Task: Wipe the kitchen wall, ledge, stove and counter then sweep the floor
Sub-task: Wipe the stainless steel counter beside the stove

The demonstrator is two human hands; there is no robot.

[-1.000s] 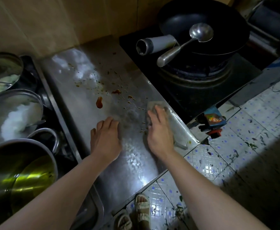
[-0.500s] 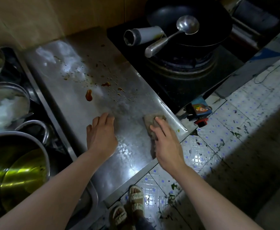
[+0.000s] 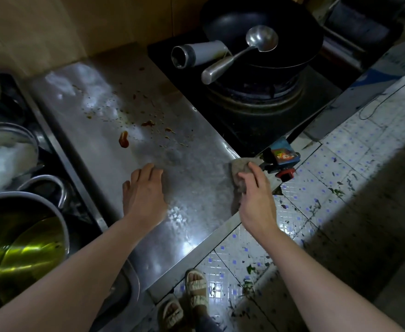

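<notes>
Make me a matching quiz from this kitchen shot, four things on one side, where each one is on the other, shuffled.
Things:
1. ladle
2. cleaning cloth
3. red sauce blob
4. left hand

Places:
A. flat on the steel counter, holding nothing
B. bowl resting in the black wok
C. on the counter, beyond the left hand
D. under the right hand, at the counter's front corner

Pairs: 1-B, 2-D, 3-C, 4-A

- Tan wall (image 3: 81, 22) behind, dim and unevenly lit.
- Floor (image 3: 340, 188) of small white mosaic tiles with blue squares, strewn with green scraps.
- Deep shadow covers the floor's right side; light patches glint on the steel tabletop (image 3: 192, 212).
</notes>
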